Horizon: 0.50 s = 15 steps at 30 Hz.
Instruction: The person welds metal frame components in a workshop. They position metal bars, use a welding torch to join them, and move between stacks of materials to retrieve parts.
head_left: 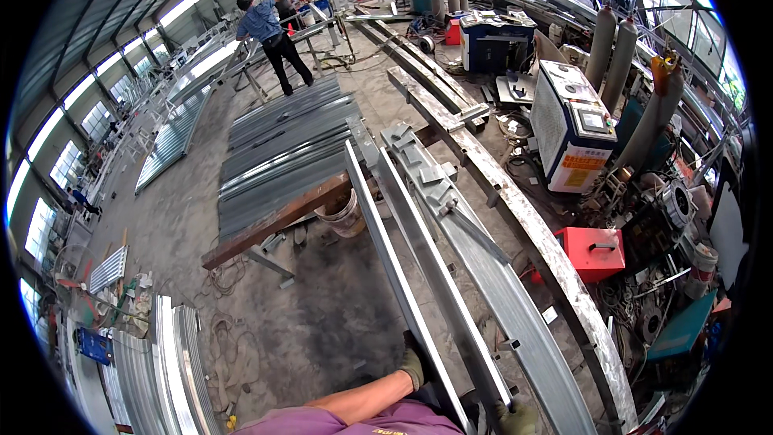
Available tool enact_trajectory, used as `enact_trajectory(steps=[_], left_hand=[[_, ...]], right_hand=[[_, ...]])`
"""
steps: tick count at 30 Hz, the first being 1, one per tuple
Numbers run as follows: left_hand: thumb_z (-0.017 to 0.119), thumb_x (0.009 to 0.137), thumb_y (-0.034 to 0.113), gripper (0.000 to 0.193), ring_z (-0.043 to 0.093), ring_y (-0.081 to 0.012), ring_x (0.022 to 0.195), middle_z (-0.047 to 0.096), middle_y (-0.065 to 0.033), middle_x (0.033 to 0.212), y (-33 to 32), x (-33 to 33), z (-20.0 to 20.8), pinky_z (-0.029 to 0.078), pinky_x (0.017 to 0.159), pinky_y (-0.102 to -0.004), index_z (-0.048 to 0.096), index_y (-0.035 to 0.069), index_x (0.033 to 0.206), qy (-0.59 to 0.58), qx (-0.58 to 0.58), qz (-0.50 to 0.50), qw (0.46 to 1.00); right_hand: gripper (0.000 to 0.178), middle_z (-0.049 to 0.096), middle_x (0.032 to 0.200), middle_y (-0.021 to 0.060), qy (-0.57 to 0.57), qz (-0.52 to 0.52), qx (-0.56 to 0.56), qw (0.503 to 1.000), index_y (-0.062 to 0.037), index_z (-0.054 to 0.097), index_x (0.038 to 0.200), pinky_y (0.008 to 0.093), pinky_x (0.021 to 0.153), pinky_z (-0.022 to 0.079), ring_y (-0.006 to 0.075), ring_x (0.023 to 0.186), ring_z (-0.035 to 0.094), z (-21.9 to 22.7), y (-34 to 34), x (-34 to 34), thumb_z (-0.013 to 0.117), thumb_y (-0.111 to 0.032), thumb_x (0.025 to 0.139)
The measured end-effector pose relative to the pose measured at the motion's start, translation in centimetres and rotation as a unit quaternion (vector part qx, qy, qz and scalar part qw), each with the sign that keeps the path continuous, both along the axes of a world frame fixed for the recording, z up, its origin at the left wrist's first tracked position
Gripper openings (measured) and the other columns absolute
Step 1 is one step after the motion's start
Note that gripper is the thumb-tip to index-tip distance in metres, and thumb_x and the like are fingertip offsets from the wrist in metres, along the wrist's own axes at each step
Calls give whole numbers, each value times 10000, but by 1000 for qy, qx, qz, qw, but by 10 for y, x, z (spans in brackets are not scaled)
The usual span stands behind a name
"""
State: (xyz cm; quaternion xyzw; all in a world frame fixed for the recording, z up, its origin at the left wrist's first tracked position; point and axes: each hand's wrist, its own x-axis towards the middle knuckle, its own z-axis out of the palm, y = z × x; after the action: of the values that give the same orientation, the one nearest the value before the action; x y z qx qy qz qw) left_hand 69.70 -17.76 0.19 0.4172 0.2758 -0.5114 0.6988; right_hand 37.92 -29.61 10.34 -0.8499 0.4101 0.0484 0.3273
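Narrow silver-coloured metal rail (394, 262), long and straight, running away from the wearer's body, and just to its right a broader grey steel channel (439, 278) with bright edges, the two side by side with a strip of gap between! I'm following from far off, and on to the grip: gloved left hand (413, 362) up against the rail's left side, fingers partly out of my sight, so I can't tell whether they close round it. Gloved right hand (515, 417) down at the channel's near end, cut by the lower edge of my view; pinching or merely resting, I can't tell either. Both pieces reach out past a rust-brown square beam (270, 223), with a stained pale bucket (342, 216) near it.

Right of the channel I've got a wide grey metal plank (519, 314) carrying small flat plates (435, 173), then a long, pale-flecked beam (517, 203).

Now the writing: on the boxy white-and-dark machine (555, 133), an orange label (581, 163) with lines of print too fine for me to read, and a small screen (594, 121) above. Yellow lettering on the purple shirt (322, 421), clipped at the bottom. Bright red box (593, 253) nearby, dark handle on it. Farther off, a co-worker in blue (262, 24), arm raised, beside grey corrugated sheets (282, 153).
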Motion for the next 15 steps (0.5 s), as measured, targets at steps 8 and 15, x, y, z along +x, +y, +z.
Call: enact_trajectory(steps=[8,15], left_hand=[[780,845,523,852,498,-288,1221,530,-96,1346,1,-7,-12,489,1060,-450,404,86,1472,-391,130,-229,882],[329,1082,685,558,615,-296,1058,624,-30,1197,23,1,-35,597,865,-606,590,236,1285,-409,129,-154,890]], right_hand=[[407,739,896,285,51,-44,-8,998,-64,746,1052,600,769,563,504,859,712,-8,-35,4,615,-448,1021],[325,718,691,124,60,34,-137,988,-124,745,844,555,662,496,406,670,703,-20,-60,7,795,-443,879]])
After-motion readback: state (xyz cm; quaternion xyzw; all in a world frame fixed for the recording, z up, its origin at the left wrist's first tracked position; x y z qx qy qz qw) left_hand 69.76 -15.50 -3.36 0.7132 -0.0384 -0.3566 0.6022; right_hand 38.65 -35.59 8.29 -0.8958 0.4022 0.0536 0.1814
